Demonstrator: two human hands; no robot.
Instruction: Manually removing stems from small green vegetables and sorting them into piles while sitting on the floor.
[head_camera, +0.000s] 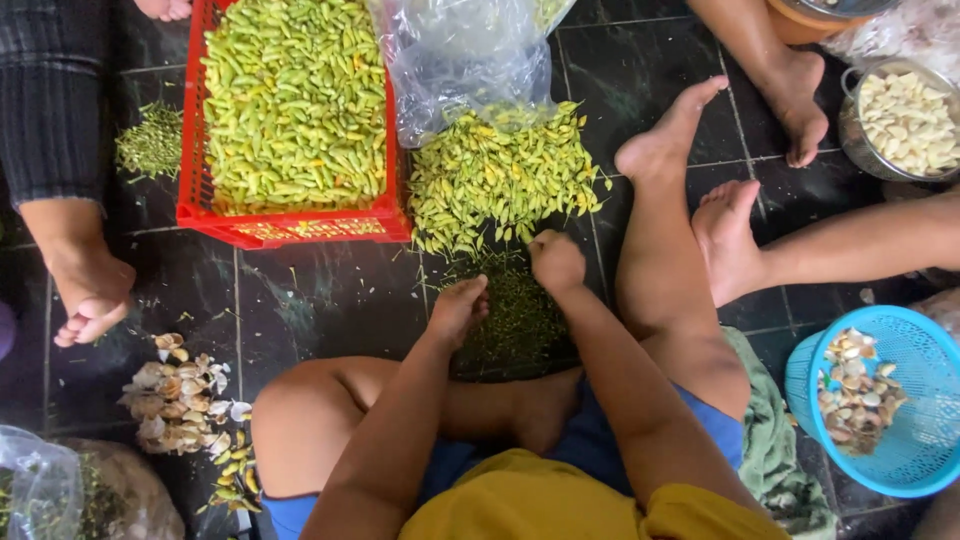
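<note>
While my right hand (556, 262) has its fingers curled together at the near edge of the loose chili pile (500, 180), I cannot tell if they pinch one pod. My left hand (458, 308) rests with fingers bent, almost closed, over the dark heap of green stems (515, 325) between my legs. I judge the stems lie close so that scraps stay separate. Farther away stands the red crate (290, 228), full of chilies, and a plastic bag (455, 65).
</note>
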